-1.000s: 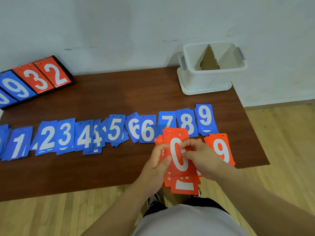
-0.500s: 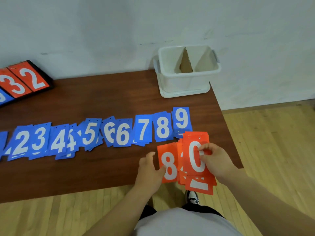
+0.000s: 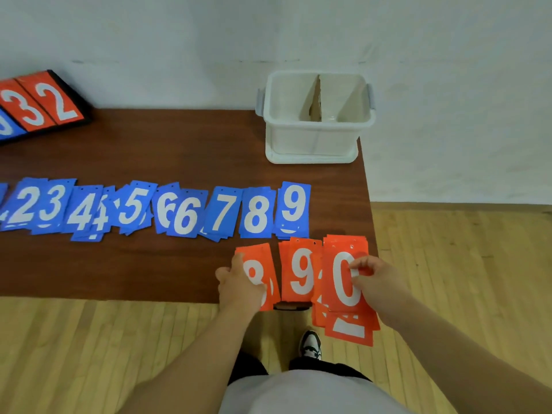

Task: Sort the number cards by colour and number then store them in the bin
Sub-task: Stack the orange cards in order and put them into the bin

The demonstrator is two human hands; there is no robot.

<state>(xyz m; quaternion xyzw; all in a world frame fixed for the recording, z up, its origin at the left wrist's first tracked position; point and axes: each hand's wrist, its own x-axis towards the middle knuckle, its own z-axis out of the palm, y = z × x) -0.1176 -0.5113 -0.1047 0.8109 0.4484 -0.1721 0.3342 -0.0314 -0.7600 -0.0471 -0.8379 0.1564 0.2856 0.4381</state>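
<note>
Tabletop (image 3: 149,144), left hand (image 3: 239,285) holding 8 card (image 3: 257,254); right hand (image 3: 377,279) pinching stack (image 3: 329,279)

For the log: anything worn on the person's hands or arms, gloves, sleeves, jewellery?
No. The left hand and right hand are ungloved, both forearms bare with no sleeve in view, and no watch, ring or band shows. A pale grey top shows at the bottom edge.
</note>
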